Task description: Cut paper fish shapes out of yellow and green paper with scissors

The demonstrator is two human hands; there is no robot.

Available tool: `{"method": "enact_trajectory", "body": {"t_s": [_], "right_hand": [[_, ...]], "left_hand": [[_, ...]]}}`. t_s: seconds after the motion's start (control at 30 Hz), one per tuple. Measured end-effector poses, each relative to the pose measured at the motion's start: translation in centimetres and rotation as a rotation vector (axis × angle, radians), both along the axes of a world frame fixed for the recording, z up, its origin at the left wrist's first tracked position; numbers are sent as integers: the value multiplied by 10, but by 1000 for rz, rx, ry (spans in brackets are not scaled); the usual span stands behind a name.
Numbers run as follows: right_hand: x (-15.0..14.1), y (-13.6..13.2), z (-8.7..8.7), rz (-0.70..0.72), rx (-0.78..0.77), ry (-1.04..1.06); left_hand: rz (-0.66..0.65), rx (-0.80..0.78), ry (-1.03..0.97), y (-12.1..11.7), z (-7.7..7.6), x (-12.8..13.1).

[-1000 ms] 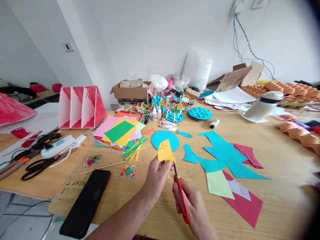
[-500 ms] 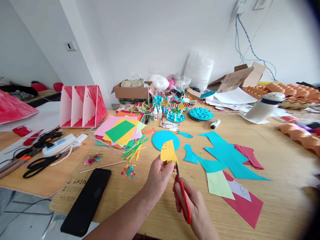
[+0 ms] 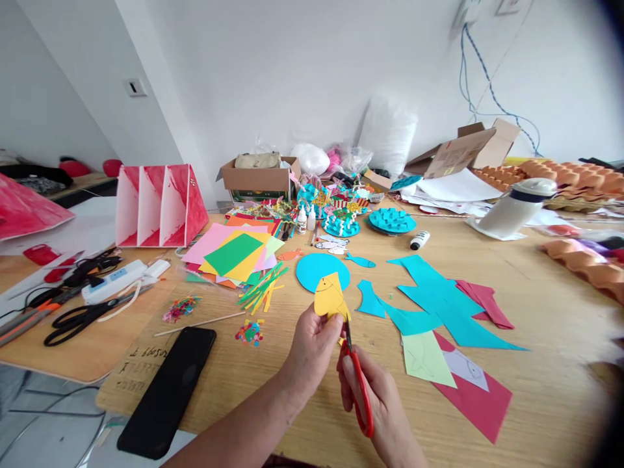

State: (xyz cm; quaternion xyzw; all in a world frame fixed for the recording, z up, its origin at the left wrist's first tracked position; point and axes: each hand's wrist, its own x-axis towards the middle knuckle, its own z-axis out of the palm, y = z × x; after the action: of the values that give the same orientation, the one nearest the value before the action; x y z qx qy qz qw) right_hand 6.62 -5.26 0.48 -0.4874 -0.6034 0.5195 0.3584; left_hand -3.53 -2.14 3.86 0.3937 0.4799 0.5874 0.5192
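Between the thumb and fingers of my left hand (image 3: pixel 314 341) is a piece of yellow paper (image 3: pixel 328 294) with a fish drawn on it. My right hand (image 3: pixel 377 390) grips red-handled scissors (image 3: pixel 361 390), their blades at the paper's lower right edge, close to my left thumb. Just beyond the paper lies a blue paper circle (image 3: pixel 312 270), partly covered by it. A small blue paper fish (image 3: pixel 361 260) and an orange paper fish (image 3: pixel 290 254) rest farther back. To the right are blue paper offcuts (image 3: pixel 433 292) and a pale green sheet (image 3: pixel 426 361) with a drawing.
A black phone (image 3: pixel 170 390) lies at the front left, with black scissors (image 3: pixel 80 318) and a power strip (image 3: pixel 114 283) beyond. Coloured paper sheets (image 3: pixel 234 253), paper strips (image 3: pixel 263 286), glue bottles (image 3: pixel 302 221) and a white jug (image 3: pixel 517 208) stand or lie around the table.
The scissor blades have shifted slightly at the yellow paper's lower right edge, and a small yellow bit shows below my left thumb. Both hands keep their hold.
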Motion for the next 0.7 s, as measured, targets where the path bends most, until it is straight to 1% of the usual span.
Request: {"method": "enact_trajectory", "body": {"t_s": [0.17,0.4,0.7], "right_hand": [[1,0,1,-3,-9,-14],[2,-2,-3,3,-8,4],[5,-1,-5,17,15,21]], "left_hand": [[-13,6,1,-1,-1,0],[-28,-2,-18,-1,-3,1],[-48,5,-28,-1,-2,0]]}}
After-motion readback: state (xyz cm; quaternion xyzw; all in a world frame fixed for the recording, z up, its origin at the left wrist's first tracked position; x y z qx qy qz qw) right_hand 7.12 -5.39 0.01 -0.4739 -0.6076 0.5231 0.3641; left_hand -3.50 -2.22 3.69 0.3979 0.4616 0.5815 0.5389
